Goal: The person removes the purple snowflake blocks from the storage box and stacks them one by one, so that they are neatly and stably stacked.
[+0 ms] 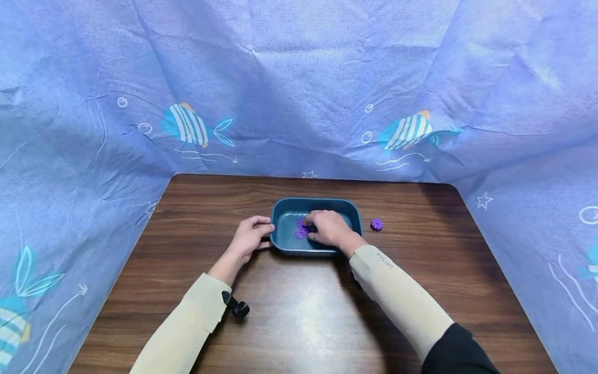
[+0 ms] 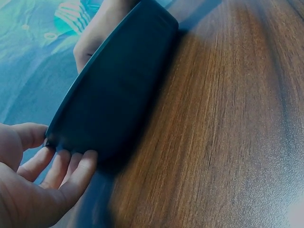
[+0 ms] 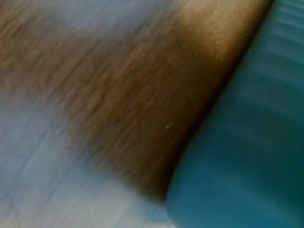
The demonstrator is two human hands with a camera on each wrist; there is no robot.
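Observation:
A dark blue-green rectangular box stands on the table. At its left end my left hand grips the rim, the thumb on the edge and the fingertips against the outer wall, as the left wrist view also shows. My right hand reaches inside the box, thumb and fingers bent about the small purple flower-shaped discs on its floor. Purple shows between thumb and forefinger; the palm hides part of the pieces. In the right wrist view only the box's outer wall and the tabletop appear.
Another purple flower-shaped piece lies on the table just right of the box. The brown wood-grain table ends at a blue fish-print cloth hanging behind and at both sides.

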